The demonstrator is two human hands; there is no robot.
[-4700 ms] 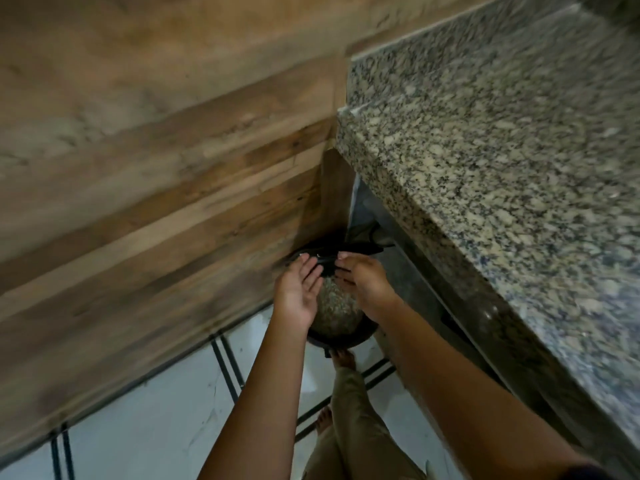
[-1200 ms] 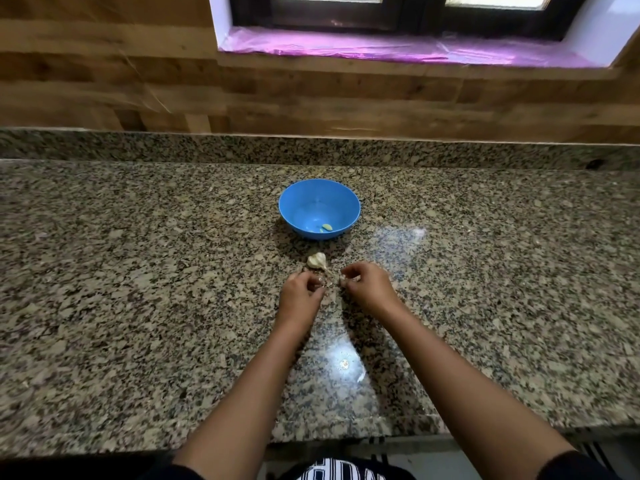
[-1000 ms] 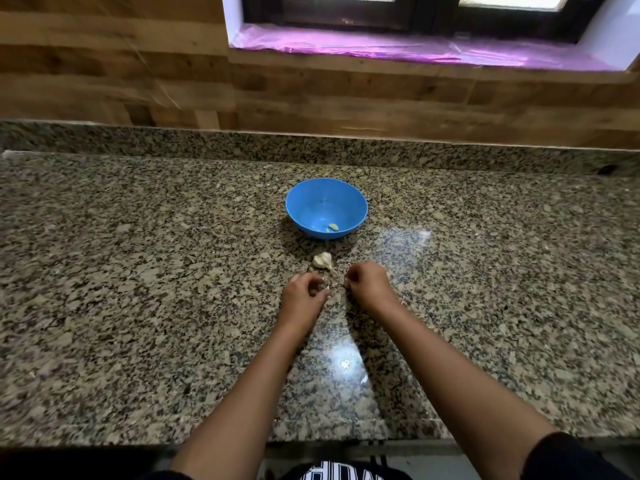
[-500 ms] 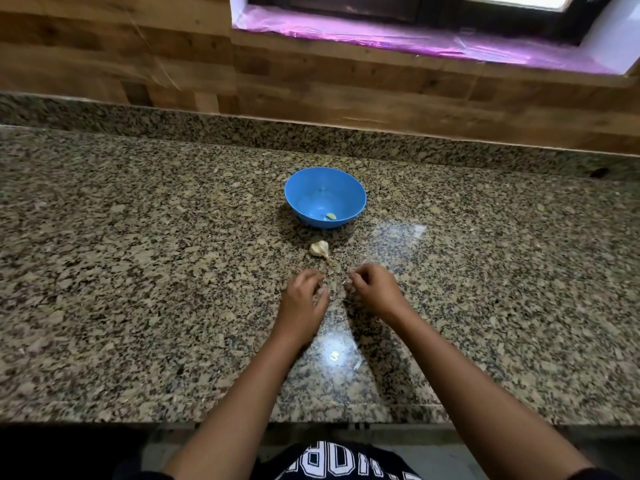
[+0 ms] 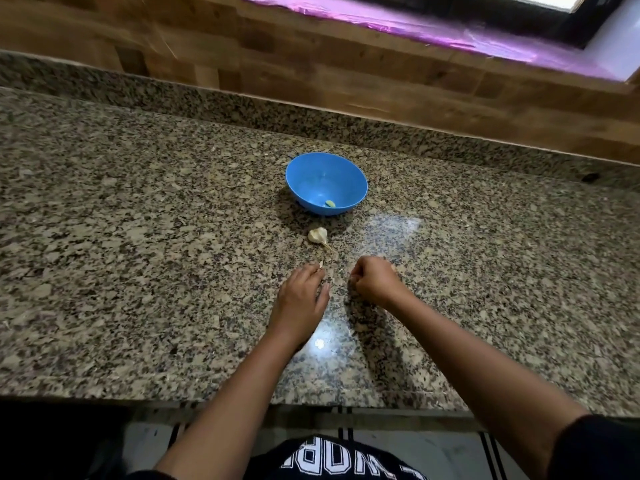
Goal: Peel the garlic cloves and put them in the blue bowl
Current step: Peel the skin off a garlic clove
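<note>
My left hand [image 5: 300, 296] lies palm down on the counter [image 5: 138, 237], fingers loosely straight, with a scrap of skin [image 5: 321, 264] at their tips. My right hand [image 5: 375, 280] sits beside it, curled into a fist; I cannot tell if anything is inside. Just beyond both lies the garlic [image 5: 318, 235], with nothing between it and my hands. Behind it stands the bowl [image 5: 325, 168], holding one peeled clove [image 5: 330, 203]. A wood wall [image 5: 311, 64] backs the counter.
</note>
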